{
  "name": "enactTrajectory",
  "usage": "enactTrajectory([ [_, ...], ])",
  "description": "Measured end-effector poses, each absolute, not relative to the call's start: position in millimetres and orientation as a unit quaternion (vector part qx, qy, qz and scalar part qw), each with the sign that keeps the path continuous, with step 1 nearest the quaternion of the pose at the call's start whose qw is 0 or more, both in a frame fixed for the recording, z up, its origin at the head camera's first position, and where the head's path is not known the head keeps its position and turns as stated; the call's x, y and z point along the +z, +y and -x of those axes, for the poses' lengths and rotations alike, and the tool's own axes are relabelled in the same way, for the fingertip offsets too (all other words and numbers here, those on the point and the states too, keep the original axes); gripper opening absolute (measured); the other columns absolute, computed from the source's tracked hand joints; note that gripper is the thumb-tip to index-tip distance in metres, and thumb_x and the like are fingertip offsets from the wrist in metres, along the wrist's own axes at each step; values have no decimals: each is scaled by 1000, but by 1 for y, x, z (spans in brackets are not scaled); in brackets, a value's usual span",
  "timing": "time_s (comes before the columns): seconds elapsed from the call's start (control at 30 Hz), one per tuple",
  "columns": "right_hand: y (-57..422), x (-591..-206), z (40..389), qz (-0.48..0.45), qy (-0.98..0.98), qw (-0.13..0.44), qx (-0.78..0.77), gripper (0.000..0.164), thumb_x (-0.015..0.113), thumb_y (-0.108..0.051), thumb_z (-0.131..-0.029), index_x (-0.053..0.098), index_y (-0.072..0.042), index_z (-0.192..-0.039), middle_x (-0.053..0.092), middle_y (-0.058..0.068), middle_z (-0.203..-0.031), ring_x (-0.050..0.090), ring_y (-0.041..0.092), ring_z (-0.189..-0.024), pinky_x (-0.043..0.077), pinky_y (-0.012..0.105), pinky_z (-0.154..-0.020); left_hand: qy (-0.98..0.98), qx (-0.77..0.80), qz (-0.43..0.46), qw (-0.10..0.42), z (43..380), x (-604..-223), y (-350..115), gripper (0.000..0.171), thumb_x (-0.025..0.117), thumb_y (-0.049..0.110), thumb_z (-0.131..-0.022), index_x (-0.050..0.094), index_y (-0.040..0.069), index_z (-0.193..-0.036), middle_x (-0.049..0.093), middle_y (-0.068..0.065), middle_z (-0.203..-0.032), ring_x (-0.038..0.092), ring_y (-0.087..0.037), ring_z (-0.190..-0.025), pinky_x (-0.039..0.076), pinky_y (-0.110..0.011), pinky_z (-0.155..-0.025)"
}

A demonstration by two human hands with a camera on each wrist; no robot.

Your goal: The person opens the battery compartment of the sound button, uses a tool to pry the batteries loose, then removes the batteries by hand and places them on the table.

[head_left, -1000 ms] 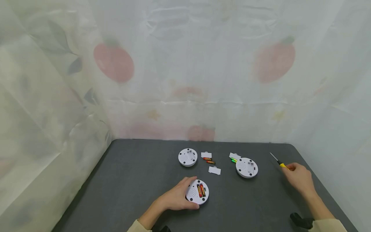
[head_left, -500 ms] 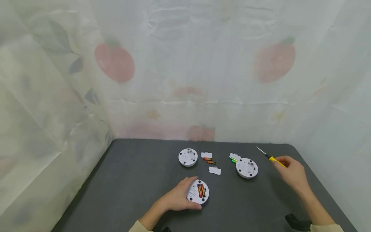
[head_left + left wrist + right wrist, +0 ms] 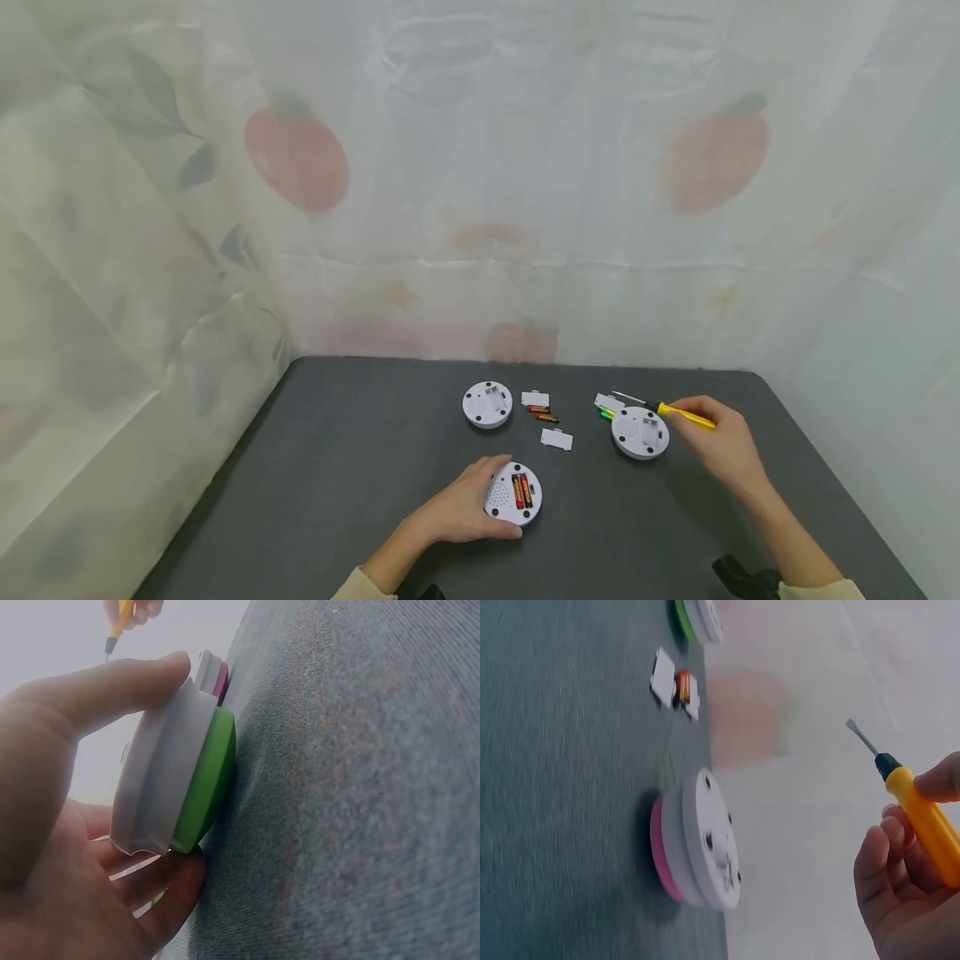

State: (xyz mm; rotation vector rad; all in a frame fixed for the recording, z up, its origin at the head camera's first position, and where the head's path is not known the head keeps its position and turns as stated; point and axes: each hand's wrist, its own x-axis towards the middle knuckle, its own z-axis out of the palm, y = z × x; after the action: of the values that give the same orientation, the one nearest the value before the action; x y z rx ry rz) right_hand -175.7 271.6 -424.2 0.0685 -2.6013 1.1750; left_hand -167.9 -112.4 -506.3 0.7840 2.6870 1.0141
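Screwdriver point(image 3: 678, 412) with a yellow handle sits in the right hand point(image 3: 718, 446), fingers and thumb curled round the handle, lifted off the dark table point(image 3: 337, 467) near its far right corner. Its long axis runs roughly parallel to the table's far edge, the thin metal tip pointing left, over the far rim of the right-hand white disc point(image 3: 640, 433). That disc lies back-up just left of the hand; in the right wrist view it shows a pink underside against the table.

Toward the near edge, the left hand point(image 3: 456, 512) grips another white disc point(image 3: 513, 495), thumb and fingers wrapped round its rim; two red batteries point(image 3: 521, 492) lie in its open compartment, and its underside is green. This disc lies left of and nearer than the screwdriver tip, well apart from it, so the right hand is much the closer to the tool.

Farther back lie a third disc point(image 3: 487, 404), three small white covers point(image 3: 556, 438), and loose batteries point(image 3: 542, 413).
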Motion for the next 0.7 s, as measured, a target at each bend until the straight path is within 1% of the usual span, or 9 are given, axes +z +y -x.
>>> enactTrajectory([
  [0.07, 266, -423, 175, -35, -895, 129, 425, 31, 64, -25, -101, 68, -1, -118, 64, 17, -111, 59, 19, -79, 51, 24, -66, 899, 341, -260, 85, 168, -506, -112, 102, 84, 56, -73, 40, 9, -152, 49, -4, -142, 47, -16, -121, 43, -38, -99],
  [0.2, 253, -423, 173, -68, -877, 118, 461, 26, 67, -20, -99, 69, 0, -116, 65, 17, -112, 61, 19, -80, 54, 25, -67, 899, 343, -254, 93, 168, -506, -113, 102, 84, 55, -73, 40, 9, -152, 49, -5, -142, 47, -17, -120, 43, -39, -98],
  [0.3, 246, -424, 172, -98, -862, 109, 485, 21, 69, -14, -97, 70, 0, -113, 65, 16, -105, 62, 19, -73, 54, 27, -66, 899, 344, -252, 95, 168, -505, -113, 101, 84, 55, -73, 40, 8, -151, 49, -5, -141, 47, -17, -119, 43, -38, -97],
  [0.4, 239, -426, 170, -117, -850, 91, 506, 19, 70, -12, -96, 71, 0, -111, 64, 14, -100, 61, 20, -68, 53, 30, -64, 900, 344, -251, 95, 168, -504, -113, 101, 84, 55, -73, 41, 8, -150, 50, -4, -140, 47, -16, -118, 43, -38, -97],
  [0.53, 230, -426, 168, -130, -839, 63, 525, 18, 70, -13, -96, 70, -1, -110, 63, 13, -94, 61, 21, -67, 53, 30, -64, 899, 345, -251, 94, 168, -504, -112, 99, 85, 54, -73, 41, 9, -150, 50, -4, -139, 47, -16, -118, 43, -37, -97],
  [0.7, 220, -429, 167, -159, -816, 28, 555, 17, 70, -11, -96, 70, 1, -107, 67, 17, -87, 63, 23, -66, 56, 32, -64, 898, 347, -255, 92, 168, -504, -112, 98, 85, 53, -73, 42, 9, -149, 51, -3, -137, 48, -15, -116, 43, -36, -96],
])
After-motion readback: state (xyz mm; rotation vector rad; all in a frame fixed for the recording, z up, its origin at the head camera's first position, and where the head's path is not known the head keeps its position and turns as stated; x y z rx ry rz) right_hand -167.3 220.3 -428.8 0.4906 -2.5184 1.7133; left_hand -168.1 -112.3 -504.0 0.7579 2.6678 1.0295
